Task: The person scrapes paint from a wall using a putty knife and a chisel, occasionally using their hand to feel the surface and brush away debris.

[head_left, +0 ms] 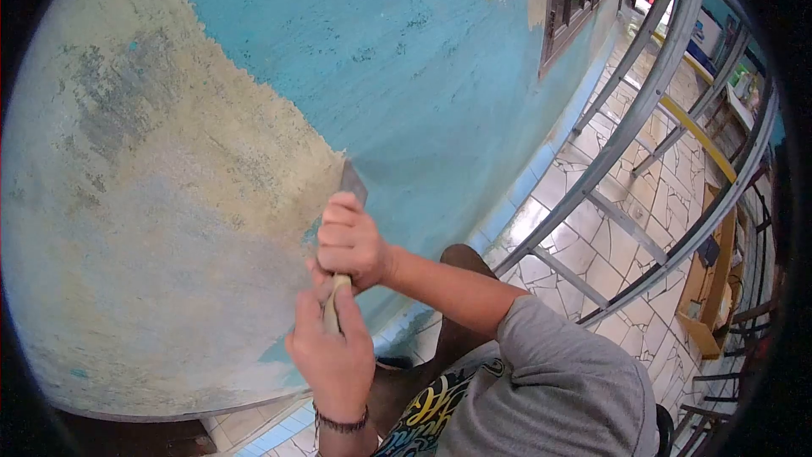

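A scraper with a flat metal blade touches the wall where blue paint meets a bare beige patch. My right hand is wrapped round it just below the blade. Lower down, my left hand grips the pale handle end, its thumb lying along it. The two hands are close together, one above the other. A dark bracelet circles the left wrist. My fingers hide the middle of the tool.
A metal ladder stands at the right on the tiled floor. Behind it is a wooden box. A barred window is set in the wall at the upper right. My knee is near the wall's base.
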The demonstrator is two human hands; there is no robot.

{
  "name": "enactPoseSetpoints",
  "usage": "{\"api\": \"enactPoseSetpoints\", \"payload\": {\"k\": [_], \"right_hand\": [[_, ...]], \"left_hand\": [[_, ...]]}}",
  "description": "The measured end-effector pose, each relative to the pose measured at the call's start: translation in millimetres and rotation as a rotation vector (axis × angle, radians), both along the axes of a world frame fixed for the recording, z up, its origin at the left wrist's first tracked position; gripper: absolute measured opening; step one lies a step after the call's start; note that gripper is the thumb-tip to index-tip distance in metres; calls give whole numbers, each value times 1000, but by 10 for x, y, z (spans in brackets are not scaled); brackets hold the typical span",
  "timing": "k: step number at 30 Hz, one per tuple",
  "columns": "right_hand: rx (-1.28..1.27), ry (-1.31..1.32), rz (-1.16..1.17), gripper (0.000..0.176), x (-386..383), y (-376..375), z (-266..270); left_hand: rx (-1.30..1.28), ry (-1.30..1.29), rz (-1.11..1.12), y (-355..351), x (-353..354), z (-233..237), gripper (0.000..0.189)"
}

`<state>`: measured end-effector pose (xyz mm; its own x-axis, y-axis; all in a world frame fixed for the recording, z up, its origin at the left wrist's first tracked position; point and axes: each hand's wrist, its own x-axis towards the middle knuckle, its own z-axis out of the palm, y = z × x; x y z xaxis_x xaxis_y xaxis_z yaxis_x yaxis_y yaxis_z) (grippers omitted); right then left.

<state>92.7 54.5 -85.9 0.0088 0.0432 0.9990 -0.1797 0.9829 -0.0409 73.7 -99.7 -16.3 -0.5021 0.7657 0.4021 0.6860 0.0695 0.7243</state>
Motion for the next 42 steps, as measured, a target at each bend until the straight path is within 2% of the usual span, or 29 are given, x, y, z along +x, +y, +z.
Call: {"api": "enactPoseSetpoints", "payload": {"k": [2, 11, 14, 20, 21, 23, 25, 28, 31, 34, 35, 38, 41, 42], "right_hand": [[-18, -16, -60, 29, 0, 52, -53], [-35, 22, 86, 35, -66, -117, -57], [9, -1, -47, 35, -23, 75, -105], [17, 11, -1, 34, -12, 28, -91], [6, -1, -52, 34, -14, 95, -150], [-22, 12, 14, 34, -12, -18, -133], [-45, 42, 69, 34, -30, -86, -117], [5, -18, -36, 32, -34, 58, -205], [-51, 24, 93, 32, -27, -122, -144], [-5, -4, -38, 32, -18, 61, -202], [-21, -3, -14, 32, -8, 16, -202], [-33, -4, 19, 33, 25, -77, -198], [-2, -9, 12, 32, -9, -30, -260], [-2, -10, 15, 32, -16, -55, -255]], "left_hand": [[-28, 28, -2, 45, 21, 46, 11], [22, -30, 50, -105, 42, -27, 14], [-61, 62, 28, 72, -25, -54, 15], [37, -33, 1, 36, -41, -205, 17], [2, 1, 10, 4, -41, -199, 16], [-47, 70, 19, 10, -46, -142, 15], [-27, 35, 18, -5, -2, -116, 15], [-9, -60, 25, 0, 7, -165, 15], [34, -62, 9, -55, 46, -140, 15], [-4, -86, 8, 31, 0, -209, 13], [-30, -101, 8, 72, -33, -230, 13], [-35, -63, 5, -99, 67, -114, 13], [-34, 113, 1, 16, -49, -299, 12], [-28, 63, 11, -47, -47, -304, 13]]}}
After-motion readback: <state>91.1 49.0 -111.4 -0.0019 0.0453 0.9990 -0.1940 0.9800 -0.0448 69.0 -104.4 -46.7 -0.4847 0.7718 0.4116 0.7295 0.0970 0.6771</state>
